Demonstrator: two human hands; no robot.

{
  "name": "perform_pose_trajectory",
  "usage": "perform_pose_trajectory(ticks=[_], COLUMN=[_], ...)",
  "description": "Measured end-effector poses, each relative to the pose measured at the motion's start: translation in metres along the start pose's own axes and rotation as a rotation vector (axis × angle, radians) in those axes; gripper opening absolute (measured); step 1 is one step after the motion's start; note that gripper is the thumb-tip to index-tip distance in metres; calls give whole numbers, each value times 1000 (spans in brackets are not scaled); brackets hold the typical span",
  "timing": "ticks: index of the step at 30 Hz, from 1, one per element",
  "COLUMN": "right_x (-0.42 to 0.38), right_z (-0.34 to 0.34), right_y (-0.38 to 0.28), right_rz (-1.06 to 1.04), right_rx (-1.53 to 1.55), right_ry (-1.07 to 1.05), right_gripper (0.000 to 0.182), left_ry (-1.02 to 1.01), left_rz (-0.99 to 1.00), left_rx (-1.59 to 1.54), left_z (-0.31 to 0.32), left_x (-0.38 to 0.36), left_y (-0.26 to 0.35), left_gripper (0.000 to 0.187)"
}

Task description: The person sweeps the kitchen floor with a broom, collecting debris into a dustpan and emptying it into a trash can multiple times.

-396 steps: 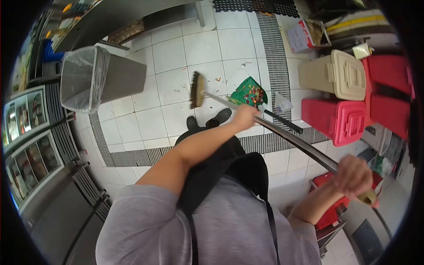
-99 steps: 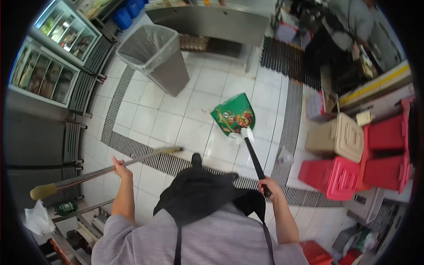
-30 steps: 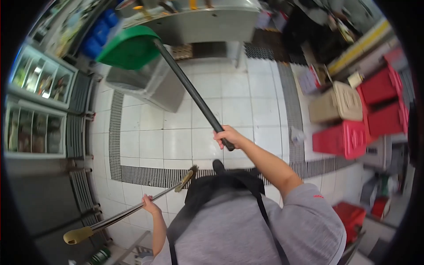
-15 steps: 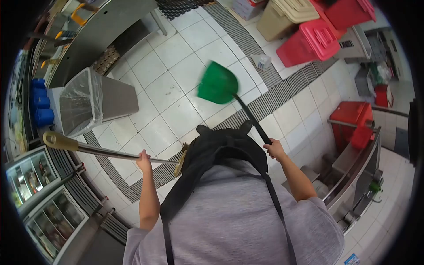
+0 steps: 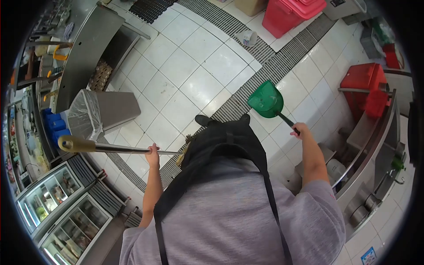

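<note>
My left hand (image 5: 153, 155) is closed round the metal pole of a broom (image 5: 119, 149), whose thick tan end points left. The broom's bristles (image 5: 184, 152) show partly beside the black apron (image 5: 225, 141); the rest is hidden behind it. On the right, my right hand (image 5: 300, 130) grips the black handle of a green dustpan (image 5: 266, 100). The dustpan is over the floor grating, to the front right of my shoes. Whether it touches the floor I cannot tell.
A grey bin (image 5: 117, 110) with a clear liner stands at the left. A white cup (image 5: 247, 38) lies on the floor grating (image 5: 282, 66). Red bins (image 5: 282, 17) are at the top right, a metal sink counter (image 5: 380, 145) at the right, and glass-topped coolers (image 5: 75, 221) at the lower left.
The green dustpan and my right hand have moved to the right, the dustpan also nearer to me. My left hand has shifted slightly right with the broom. The view has turned and moved.
</note>
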State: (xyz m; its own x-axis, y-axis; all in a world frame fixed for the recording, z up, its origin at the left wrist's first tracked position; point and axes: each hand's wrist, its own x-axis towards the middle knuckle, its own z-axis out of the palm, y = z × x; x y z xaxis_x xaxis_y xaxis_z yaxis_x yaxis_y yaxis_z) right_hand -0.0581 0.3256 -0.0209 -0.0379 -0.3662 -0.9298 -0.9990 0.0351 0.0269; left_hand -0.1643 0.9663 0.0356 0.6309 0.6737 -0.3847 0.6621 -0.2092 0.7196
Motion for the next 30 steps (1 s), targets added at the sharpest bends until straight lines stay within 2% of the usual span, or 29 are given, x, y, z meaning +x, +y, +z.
perform_pose_trajectory(ticks=[1, 2, 4, 7, 11, 13, 14, 16, 17, 18, 20, 22, 24, 26, 28, 30], right_x=[7, 19, 37, 30, 23, 21, -3, -75, -75, -76, -200, -286, -294, -310, -334, -354], right_z=[-3, -7, -13, -1, 26, 29, 30, 39, 56, 73, 89, 96, 100, 69, 38, 14], right_y=[-6, -14, -26, -47, -60, -68, -69, -74, -90, -102, -113, -102, -105, -96, -86, -83], right_rz=[-90, -88, -242, -263, -331, -413, -430, -905, -1039, -1120, -1090, -1138, -1233, -1438, -1590, -1778], right_rx=[40, 48, 95, -46, -138, -532, -557, -1239, -936, -627, -70, 271, 414, 254, 56, -92], right_ry=[108, 97, 16, -117, -82, -101, -99, 326, 10, -312, -904, -1464, -1806, -1567, -1537, -1515], right_gripper=[11, 11, 10, 7, 10, 25, 25, 47, 54, 62, 75, 78, 75, 64, 58, 48], left_ry=[-8, -15, -15, 6, 39, 25, 18, -10, 27, -24, -132, -161, -66, -42, -124, -371], left_rz=[-8, -18, -17, 87, 175, 231, 231, 229, 210, 228, 272, 281, 189, 378, 563, 651], left_rx=[27, 52, 99, 208, 400, 524, 583, 590, 565, 567, 566, 532, 307, 56, 80, 0], left_z=[6, 11, 20, 35, 51, 63, 72, 90, 103, 119, 154, 184, 210, 236, 261, 294], left_x=[-11, -20, -41, -75, -84, -87, -89, -90, -87, -85, -84, -103, -112, -119, -117, -109], left_y=[1, -3, -5, 1, -17, -9, -1, 6, 6, 2, -1, 46, 70, 75, 86, 101], left_gripper=[31, 32, 32, 33, 34, 31, 29, 27, 27, 25, 21, 17, 13, 13, 11, 11])
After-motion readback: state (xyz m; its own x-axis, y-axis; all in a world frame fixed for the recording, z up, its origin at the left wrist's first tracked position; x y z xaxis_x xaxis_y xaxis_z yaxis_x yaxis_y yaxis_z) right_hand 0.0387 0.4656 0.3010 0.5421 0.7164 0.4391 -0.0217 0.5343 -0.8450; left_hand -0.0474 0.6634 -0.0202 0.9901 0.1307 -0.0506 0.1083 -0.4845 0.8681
